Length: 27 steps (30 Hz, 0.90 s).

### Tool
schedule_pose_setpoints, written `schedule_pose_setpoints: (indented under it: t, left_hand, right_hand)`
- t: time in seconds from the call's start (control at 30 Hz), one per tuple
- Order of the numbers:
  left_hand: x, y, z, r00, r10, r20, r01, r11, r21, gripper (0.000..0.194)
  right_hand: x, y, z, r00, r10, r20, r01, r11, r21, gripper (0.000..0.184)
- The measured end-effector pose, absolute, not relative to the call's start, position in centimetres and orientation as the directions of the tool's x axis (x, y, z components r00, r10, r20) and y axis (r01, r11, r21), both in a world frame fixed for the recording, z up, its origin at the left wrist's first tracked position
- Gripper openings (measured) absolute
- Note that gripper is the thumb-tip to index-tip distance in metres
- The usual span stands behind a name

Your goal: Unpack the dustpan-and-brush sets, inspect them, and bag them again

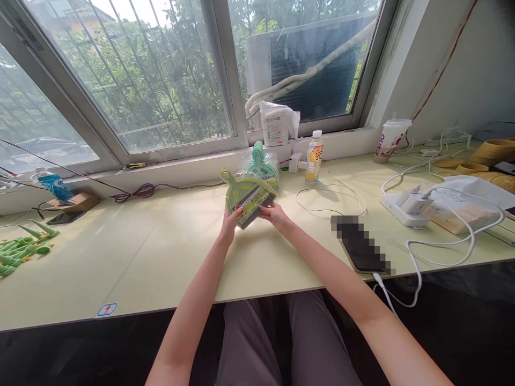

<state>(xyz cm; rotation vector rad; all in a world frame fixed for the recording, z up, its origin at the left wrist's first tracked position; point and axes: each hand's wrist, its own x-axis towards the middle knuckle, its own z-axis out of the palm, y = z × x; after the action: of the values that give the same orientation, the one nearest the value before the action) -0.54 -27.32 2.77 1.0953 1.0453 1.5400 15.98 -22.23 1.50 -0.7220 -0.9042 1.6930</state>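
A green mini dustpan and brush set (250, 197), with a printed label band and grey bristles along its lower edge, is held tilted above the table. My left hand (230, 221) grips its lower left corner, fingers closed. At its lower right edge, my right hand (275, 215) pinches the set near the bristles. Just behind stands a teal dustpan and brush set (262, 163) in clear wrapping, partly hidden by the green one; neither hand visibly touches it.
A juice bottle (314, 156) and a loose cable lie right of the sets. Nearer are a phone (360, 244) and a power strip (404, 209) with white cords. Green plastic parts (24, 249) lie far left, and a white packet (277, 124) rests on the windowsill.
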Motion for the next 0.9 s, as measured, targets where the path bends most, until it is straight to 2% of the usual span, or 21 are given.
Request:
schedule_pose_setpoints:
  t: [0.17,0.23,0.53,0.77,0.9]
  left_hand:
    - [0.2,-28.3,3.7,0.169,0.985,0.035,-0.240,0.006,0.971,0.060]
    - [0.3,-28.4,3.9,0.238,0.970,0.040,-0.231,0.016,0.973,0.058]
    - [-0.1,-27.3,3.4,0.079,0.994,0.071,-0.116,-0.062,0.991,0.051]
    - [-0.8,-27.0,2.5,-0.095,0.991,0.097,-0.135,-0.109,0.985,0.060]
    - [-0.8,-27.3,2.7,-0.090,0.992,0.093,-0.118,-0.104,0.988,0.068]
  right_hand:
    - [16.0,-22.5,1.8,-0.159,0.987,0.018,-0.579,-0.079,-0.812,0.025]
    - [16.1,-22.4,2.0,-0.126,0.992,0.022,-0.593,-0.057,-0.803,0.025]
    - [16.0,-22.3,2.1,-0.098,0.993,-0.065,-0.645,-0.113,-0.756,0.020]
    - [16.3,-22.6,2.2,-0.219,0.975,-0.027,-0.549,-0.146,-0.823,0.022]
    - [16.4,-22.2,1.8,-0.206,0.978,-0.016,-0.491,-0.118,-0.863,0.023]
